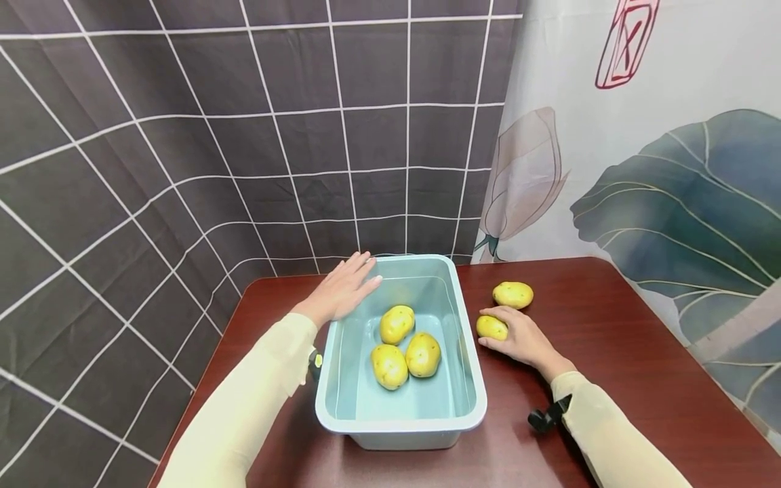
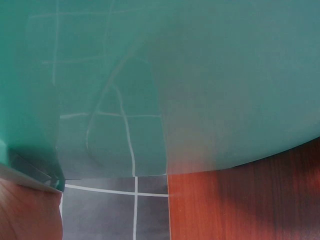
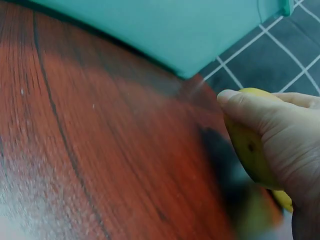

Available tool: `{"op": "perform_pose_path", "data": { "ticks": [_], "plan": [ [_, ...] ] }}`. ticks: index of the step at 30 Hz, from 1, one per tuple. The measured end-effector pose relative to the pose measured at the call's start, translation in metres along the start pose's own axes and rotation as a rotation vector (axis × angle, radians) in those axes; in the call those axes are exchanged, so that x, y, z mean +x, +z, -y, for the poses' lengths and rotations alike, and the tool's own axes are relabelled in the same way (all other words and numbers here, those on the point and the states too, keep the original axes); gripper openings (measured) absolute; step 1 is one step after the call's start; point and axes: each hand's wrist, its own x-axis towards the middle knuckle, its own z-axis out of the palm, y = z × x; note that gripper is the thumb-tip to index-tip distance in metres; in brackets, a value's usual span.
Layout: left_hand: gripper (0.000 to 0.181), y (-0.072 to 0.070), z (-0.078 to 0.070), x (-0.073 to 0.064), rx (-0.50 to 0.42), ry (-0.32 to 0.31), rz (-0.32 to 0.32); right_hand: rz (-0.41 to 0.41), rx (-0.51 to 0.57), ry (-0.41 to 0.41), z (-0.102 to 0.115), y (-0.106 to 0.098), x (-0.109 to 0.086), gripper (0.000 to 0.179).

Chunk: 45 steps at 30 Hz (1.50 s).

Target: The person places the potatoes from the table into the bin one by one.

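Note:
A light blue plastic basin [image 1: 462, 401] stands on the table, with three yellow potatoes grouped on its floor, one of them the rear potato [image 1: 397, 324]. My left hand [image 1: 342, 290] rests on the basin's left rim near the far corner, fingers straight. To the right of the basin my right hand [image 1: 515, 335] grips a potato [image 1: 490, 328] between thumb and fingers. The right wrist view shows the thumb lying along that potato [image 3: 250, 145]. Just behind this hand another potato [image 1: 513, 295] lies on the table. The left wrist view is mostly filled by the basin's outer wall [image 2: 225, 100].
The dark red wooden table [image 1: 647, 352] extends to the right of the basin. Behind and left hangs a dark grey curtain [image 1: 305, 142] with white grid lines. A pale curtain [image 1: 573, 54] with a lotus print hangs at the back right.

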Motion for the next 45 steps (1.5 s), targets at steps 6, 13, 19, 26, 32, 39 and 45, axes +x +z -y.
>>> {"op": "perform_pose_path", "data": {
  "ticks": [6,13,19,26,32,39,45],
  "plan": [
    [0.077,0.002,0.002,0.000,0.017,-0.007,-0.005,-0.029,0.035,0.017,0.013,-0.009,0.005,0.059],
    [0.076,0.002,0.004,0.000,0.010,-0.006,-0.002,-0.052,0.058,0.062,0.029,-0.024,0.010,0.062],
    [0.077,0.003,0.004,-0.001,0.012,0.000,-0.007,-0.088,0.077,0.056,0.043,-0.038,0.015,0.062],
    [0.075,0.001,0.001,-0.001,0.012,0.001,-0.007,-0.146,0.067,-0.018,0.057,-0.056,0.021,0.060],
    [0.074,0.001,0.000,-0.001,0.015,0.004,-0.014,-0.163,0.075,-0.080,0.071,-0.069,0.027,0.059],
    [0.074,0.000,-0.001,-0.003,0.005,0.000,-0.006,-0.164,0.056,-0.150,0.083,-0.079,0.034,0.060],
    [0.072,-0.002,-0.003,-0.004,-0.005,0.015,-0.018,-0.167,0.031,-0.201,0.092,-0.091,0.042,0.060]
  ]
}}
